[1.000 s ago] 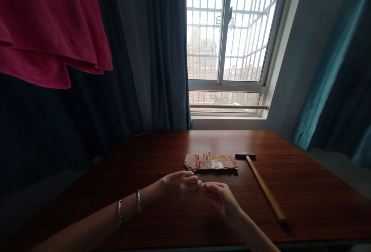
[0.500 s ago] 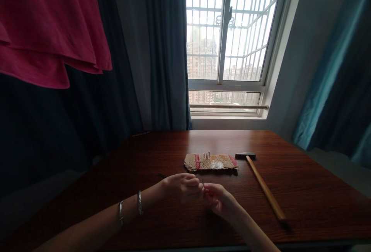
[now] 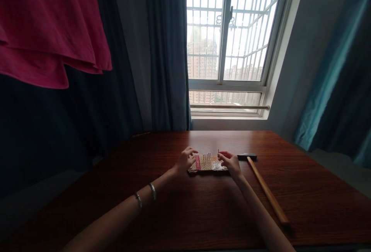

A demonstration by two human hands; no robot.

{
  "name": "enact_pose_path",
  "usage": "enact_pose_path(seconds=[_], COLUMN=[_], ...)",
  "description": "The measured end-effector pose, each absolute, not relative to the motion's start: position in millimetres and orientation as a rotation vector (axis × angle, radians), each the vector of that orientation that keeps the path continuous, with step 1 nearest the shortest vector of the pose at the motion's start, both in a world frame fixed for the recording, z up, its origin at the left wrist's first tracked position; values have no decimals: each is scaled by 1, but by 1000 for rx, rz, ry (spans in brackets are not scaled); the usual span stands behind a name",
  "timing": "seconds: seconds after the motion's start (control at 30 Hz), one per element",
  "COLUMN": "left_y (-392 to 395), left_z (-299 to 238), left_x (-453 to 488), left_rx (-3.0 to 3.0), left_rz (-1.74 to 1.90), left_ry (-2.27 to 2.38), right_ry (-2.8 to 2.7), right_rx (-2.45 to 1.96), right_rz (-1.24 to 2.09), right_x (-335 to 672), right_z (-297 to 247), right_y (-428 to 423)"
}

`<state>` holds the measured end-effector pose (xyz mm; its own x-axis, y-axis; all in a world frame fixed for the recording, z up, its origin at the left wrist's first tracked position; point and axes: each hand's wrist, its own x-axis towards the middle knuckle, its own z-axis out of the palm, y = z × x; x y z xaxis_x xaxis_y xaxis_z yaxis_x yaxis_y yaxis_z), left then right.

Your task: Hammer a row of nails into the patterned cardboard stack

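A small piece of perforated cardboard (image 3: 208, 164) with red bands lies on the dark wooden table (image 3: 185, 213). Several thin nails (image 3: 206, 155) stand upright in it. My left hand (image 3: 186, 158) rests on the cardboard's left end with its fingers curled over the edge. My right hand (image 3: 230, 162) is at the cardboard's right end, pinching a thin nail (image 3: 218, 152) that points upward. Two bracelets sit on my left wrist.
A hammer (image 3: 265, 188) with a black head and long wooden handle lies just right of the cardboard. A window (image 3: 228, 47) with curtains is behind the table. A red cloth (image 3: 49, 28) hangs at the upper left.
Both hands moved forward from the table's middle to the cardboard. The right hand carried the nail there; the left hand let go of it and now holds the cardboard's left end.
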<state>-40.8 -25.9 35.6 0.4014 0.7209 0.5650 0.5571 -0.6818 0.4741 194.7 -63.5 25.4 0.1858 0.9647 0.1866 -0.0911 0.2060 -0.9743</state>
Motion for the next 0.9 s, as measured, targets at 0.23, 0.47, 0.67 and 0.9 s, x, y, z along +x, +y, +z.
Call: enact_pose_path(seconds=[0.23,0.47,0.67,0.9], left_y=[16,13,21,14], left_z=[11,15,7,12], left_x=[-14,1,5,5], left_rx=[2083,2069,1977,1992], left_rz=[898,697,701,688], left_ry=[1169,1101,979,1108], right_ry=[-1254,-1441,-1530,-1577], right_rx=[-1154,-1183,-1225,-1242], right_rz=[912,804,723,697], right_x=[202,196,193,191], right_z=[8,-2,-1,-1], right_y=[-5,-3,-8,-10])
